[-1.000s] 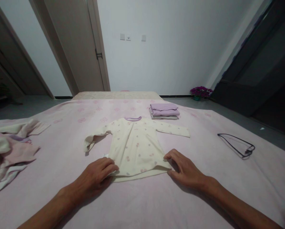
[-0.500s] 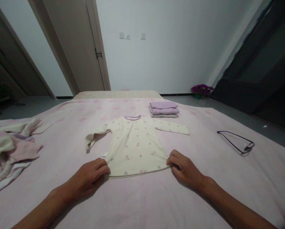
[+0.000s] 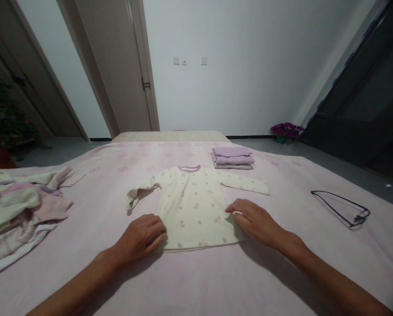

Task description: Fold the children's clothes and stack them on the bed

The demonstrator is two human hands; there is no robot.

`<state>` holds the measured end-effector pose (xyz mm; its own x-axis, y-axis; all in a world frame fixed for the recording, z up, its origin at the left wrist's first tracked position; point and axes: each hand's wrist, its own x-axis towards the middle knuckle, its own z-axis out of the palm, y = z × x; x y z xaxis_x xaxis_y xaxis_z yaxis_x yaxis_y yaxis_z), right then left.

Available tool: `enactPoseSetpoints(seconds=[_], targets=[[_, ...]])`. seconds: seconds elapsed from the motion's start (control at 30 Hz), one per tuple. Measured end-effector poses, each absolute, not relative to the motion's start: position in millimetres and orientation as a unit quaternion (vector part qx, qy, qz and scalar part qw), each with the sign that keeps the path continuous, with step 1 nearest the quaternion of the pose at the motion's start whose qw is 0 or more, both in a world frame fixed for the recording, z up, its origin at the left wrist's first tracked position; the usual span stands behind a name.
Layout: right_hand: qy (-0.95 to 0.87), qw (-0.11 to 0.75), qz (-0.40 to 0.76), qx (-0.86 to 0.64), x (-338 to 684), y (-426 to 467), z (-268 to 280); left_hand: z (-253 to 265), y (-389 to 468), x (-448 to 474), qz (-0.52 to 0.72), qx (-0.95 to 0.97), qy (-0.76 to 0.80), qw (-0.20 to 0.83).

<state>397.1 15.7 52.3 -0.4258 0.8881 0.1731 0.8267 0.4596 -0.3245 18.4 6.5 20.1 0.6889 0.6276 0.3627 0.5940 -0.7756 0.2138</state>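
Note:
A cream long-sleeved child's shirt (image 3: 193,210) with small heart prints and a lilac collar lies spread on the bed, collar away from me. Its left sleeve is bent and rumpled, while the right one lies straight out. My left hand (image 3: 144,235) is at the lower left side of the shirt, fingers curled together on the cloth near the hem; the fingertips are partly hidden. Over the lower right side hovers my right hand (image 3: 254,219), fingers stretched out and thumb apart, holding nothing. It casts a shadow on the hem corner.
A pile of loose clothes (image 3: 25,210) lies at the left. Folded lilac and grey clothes (image 3: 233,159) are stacked beyond the right sleeve. A black wire hanger-like frame (image 3: 344,210) rests at the right on the pink flowered bedsheet (image 3: 196,285). Purple flowers (image 3: 286,130) stand on the floor.
My right hand has let go of the shirt's lower right corner and risen up and inward over the cloth. My left hand has shifted slightly onto the shirt. The view has tilted a little.

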Motion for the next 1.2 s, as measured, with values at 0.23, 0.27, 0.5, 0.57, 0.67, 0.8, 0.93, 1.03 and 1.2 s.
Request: enactPoseSetpoints(seconds=[0.23,0.27,0.5,0.57,0.67,0.8,0.93,1.03,1.2], targets=[[-0.84,0.095,0.064,-0.531,303,86,43,-3,53,74,0.208,0.903,0.373,0.041],[-0.831,0.084,0.067,-0.546,293,93,34,-9,56,78,0.188,0.905,0.378,0.046],[-0.81,0.084,0.026,-0.579,279,107,-19,-14,60,45,0.285,0.874,0.382,0.095],[-0.812,0.09,0.019,-0.576,281,106,-22,-4,65,23,0.354,0.822,0.443,0.044],[-0.812,0.099,0.012,-0.576,281,105,-22,6,75,-10,0.353,0.75,0.555,-0.063],[-0.808,0.097,0.013,-0.582,279,106,-21,4,89,-44,0.289,0.691,0.661,-0.042],[-0.809,0.101,0.015,-0.579,279,106,-20,6,103,-72,0.28,0.663,0.687,-0.099],[-0.809,0.101,0.016,-0.578,280,106,-19,9,113,-94,0.252,0.686,0.659,-0.18],[-0.81,0.095,0.017,-0.579,280,108,-20,5,124,-123,0.209,0.768,0.602,0.059]])
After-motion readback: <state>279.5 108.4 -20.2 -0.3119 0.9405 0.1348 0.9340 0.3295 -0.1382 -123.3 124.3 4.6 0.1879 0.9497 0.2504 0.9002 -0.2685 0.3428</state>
